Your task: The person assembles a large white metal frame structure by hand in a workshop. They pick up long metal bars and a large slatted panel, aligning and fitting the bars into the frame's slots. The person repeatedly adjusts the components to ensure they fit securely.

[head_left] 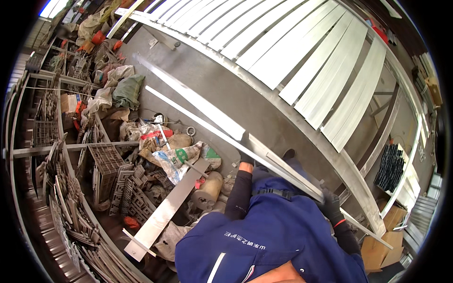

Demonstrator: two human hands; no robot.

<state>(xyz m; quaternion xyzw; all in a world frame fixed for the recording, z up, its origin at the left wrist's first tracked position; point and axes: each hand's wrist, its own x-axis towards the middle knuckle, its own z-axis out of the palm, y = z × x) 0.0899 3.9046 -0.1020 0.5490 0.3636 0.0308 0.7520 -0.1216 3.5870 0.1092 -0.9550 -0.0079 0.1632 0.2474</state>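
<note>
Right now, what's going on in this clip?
A person in a blue work jacket bends over in a metal workshop, both gloved hands on long flat metal strips that run diagonally up to the left. The left hand grips them midway; the right hand holds the near end. Beyond lies a metal frame carrying a row of similar strips. To the left, another flat bar rests on a heap of sacks and scrap.

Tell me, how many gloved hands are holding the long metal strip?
2: the left hand grips the long metal strip near its middle, the right hand grips its lower end.
</note>
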